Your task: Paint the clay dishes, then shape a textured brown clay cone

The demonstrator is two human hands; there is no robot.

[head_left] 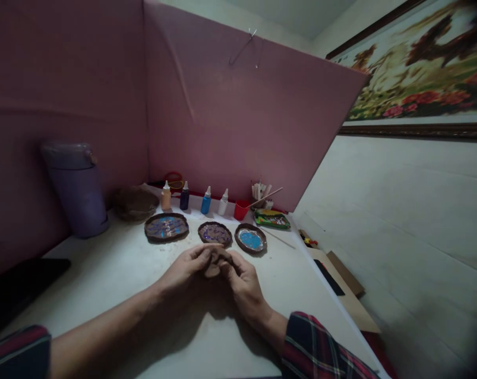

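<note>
A lump of brown clay [213, 268] is held above the white table, pinched between both hands. My left hand [189, 266] grips its left side, thumb on top. On the other side, my right hand [244, 279] presses it with thumb and bent fingers. Just beyond the hands lie three shallow brown clay dishes: one with blue and purple streaks [167, 227], one with purple inside [214, 233], and one with bright blue inside [251, 239]. The undersides of the fingers are hidden.
Behind the dishes stand several small paint bottles [205, 201], a red cup [241, 210] and a green packet [272, 219]. A purple flask [78, 195] and a brown clay mass [134, 203] are at the left. A thin stick [280, 239] lies at the right.
</note>
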